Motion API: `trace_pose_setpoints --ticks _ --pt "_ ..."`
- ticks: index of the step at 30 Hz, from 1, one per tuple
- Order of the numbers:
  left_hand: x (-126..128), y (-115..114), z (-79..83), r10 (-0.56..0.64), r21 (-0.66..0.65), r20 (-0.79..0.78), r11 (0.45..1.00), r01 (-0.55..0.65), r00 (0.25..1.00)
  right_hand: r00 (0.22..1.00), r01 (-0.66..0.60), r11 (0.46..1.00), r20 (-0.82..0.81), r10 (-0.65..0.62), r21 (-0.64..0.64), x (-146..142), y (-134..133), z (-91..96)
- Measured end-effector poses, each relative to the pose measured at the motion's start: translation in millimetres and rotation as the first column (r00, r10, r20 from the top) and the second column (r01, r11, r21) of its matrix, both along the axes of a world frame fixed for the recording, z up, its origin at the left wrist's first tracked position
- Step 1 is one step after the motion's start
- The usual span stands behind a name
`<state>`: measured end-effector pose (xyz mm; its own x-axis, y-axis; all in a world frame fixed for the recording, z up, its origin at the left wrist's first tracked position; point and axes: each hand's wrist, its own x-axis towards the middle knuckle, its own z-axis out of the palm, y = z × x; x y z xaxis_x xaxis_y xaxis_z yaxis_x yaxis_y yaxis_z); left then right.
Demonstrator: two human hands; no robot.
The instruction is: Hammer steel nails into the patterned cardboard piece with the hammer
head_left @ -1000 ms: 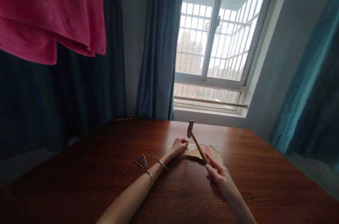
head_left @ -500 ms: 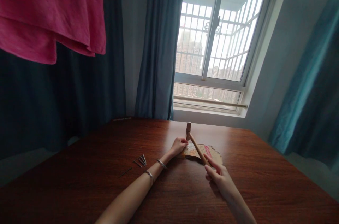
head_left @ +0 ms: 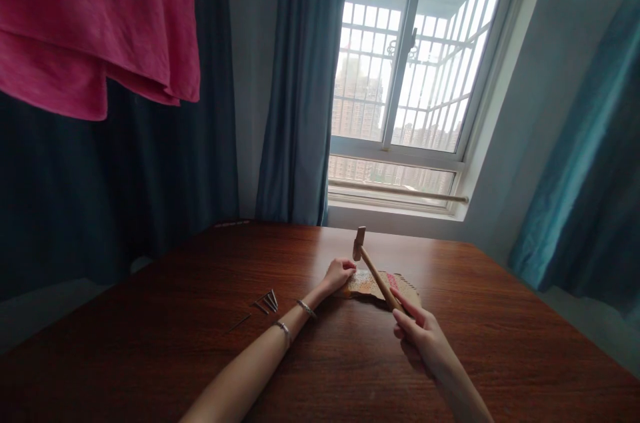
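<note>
My right hand (head_left: 423, 328) is wrapped round the wooden handle of a hammer (head_left: 373, 269). The hammer's head is raised a little above the fingertips of my left hand (head_left: 339, 275). Those fingers are pinched at the left end of a torn piece of cardboard (head_left: 365, 285), on what looks like a nail, mostly hidden by the fingers. The cardboard lies on the wooden table and has pink and orange print. Left of my left forearm lie several loose nails (head_left: 270, 301), with one thin nail (head_left: 240, 323) apart from them.
The brown wooden table (head_left: 310, 369) reaches back to the wall below a barred window (head_left: 400, 76). Blue curtains (head_left: 300, 96) hang on both sides. A pink cloth (head_left: 100, 23) hangs at the upper left.
The hammer head has lifted off from just above my left fingers, up and slightly right. My right hand has shifted a little right with it; my left hand has stayed in place.
</note>
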<state>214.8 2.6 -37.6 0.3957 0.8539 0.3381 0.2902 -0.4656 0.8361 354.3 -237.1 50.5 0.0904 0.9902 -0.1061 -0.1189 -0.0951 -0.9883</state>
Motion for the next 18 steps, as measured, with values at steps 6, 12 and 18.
trace_pose_setpoints --ticks 6,12,18 --pt "-1 -2 2.3 -0.022 -0.021 0.013 1.000 0.022 1.000 0.965 0.188 0.979 0.171 -0.199 0.081 27 3 -15.0" --pt "-3 -16 11.3 0.047 0.088 -0.118 0.995 -0.036 0.992 0.725 0.437 0.890 0.533 -0.436 0.132 86 10 -46.5" --pt "-7 -19 22.9 0.015 0.222 -0.340 0.973 0.065 0.940 0.504 0.541 0.831 0.742 -0.442 0.128 132 6 -62.2"
